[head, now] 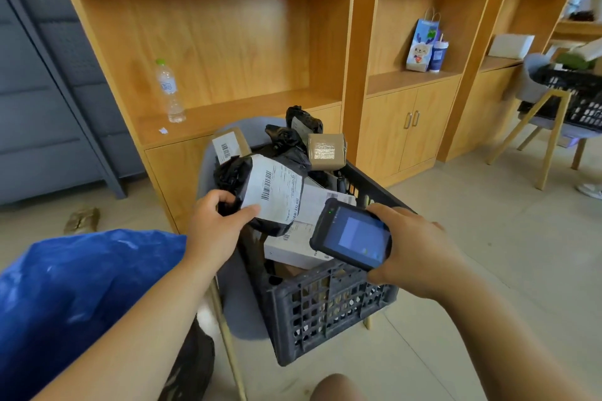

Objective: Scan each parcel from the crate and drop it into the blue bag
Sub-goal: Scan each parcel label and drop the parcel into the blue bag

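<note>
A dark plastic crate (329, 306) sits on a grey chair, piled with parcels. My left hand (215, 225) grips a black plastic parcel (257, 185) with a white barcode label facing up, held just above the crate's left side. My right hand (413, 247) holds a black handheld scanner (350, 234), screen lit, its top end pointing toward that label. The blue bag (81, 293) lies at the lower left, beside my left forearm. Brown cardboard parcels (325, 146) and further black bags (303, 120) rest at the crate's far end.
Wooden shelving (228, 42) stands behind the crate with a water bottle (169, 91) on its ledge. A small gift bag (423, 42) and cup sit on the shelf to the right. A second chair (547, 127) with a black crate is at the far right.
</note>
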Demonstrator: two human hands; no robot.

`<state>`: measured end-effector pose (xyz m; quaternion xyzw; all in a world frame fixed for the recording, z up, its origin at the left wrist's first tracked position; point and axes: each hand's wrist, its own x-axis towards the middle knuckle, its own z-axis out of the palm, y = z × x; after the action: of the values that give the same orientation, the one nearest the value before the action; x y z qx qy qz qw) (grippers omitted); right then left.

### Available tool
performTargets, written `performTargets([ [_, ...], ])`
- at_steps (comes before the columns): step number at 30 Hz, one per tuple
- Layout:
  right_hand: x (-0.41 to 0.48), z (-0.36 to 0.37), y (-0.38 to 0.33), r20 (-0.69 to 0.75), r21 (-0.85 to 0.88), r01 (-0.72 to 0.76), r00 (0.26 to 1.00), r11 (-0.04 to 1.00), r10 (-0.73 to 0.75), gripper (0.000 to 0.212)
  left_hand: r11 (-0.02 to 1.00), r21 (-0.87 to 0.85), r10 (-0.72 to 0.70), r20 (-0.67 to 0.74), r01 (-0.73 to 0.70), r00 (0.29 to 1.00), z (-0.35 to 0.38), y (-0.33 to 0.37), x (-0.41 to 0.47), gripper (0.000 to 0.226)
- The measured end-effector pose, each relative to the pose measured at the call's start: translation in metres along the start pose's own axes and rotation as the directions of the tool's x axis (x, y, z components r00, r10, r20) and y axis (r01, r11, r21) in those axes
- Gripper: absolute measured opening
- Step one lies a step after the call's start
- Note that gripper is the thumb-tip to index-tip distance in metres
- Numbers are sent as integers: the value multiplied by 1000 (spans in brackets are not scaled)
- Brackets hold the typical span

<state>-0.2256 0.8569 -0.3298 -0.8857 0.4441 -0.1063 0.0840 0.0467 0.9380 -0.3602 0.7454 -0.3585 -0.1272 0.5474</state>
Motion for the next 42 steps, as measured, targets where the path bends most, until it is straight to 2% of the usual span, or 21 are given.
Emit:
performTargets([
  [5, -8, -5, -15, -40, 1, 32, 999, 999, -32, 88, 1000, -10, 7, -17, -8, 1000, -25, -5, -7, 28],
  [10, -14, -5, -29, -74, -18, 31, 997, 999, -32, 89, 999, -22, 31, -100, -33, 994, -46, -7, -18, 29],
  [13, -15, -3, -44, -83, -22, 61, 995, 998, -63, 90, 999, -46, -17, -135, 11, 991, -65, -14, -26, 30],
  [20, -14, 6, -91, 29, -33, 187, 982, 982, -186, 87, 996, -54, -86, -265, 74, 960, -122, -49, -48, 30],
  [27, -12, 13, -124, 49, -23, 277, 960, 961, -276, 82, 991, 0, -124, -385, 134, 915, -164, -77, -60, 34],
  [34, -11, 21, -145, 71, -22, 334, 941, 942, -331, 81, 985, 16, -146, -429, 170, 892, -186, -94, -70, 38],
  [42, -10, 39, -175, 111, -7, 379, 920, 925, -376, 83, 934, -90, -340, -520, 345, 784, -215, -140, -86, 44],
])
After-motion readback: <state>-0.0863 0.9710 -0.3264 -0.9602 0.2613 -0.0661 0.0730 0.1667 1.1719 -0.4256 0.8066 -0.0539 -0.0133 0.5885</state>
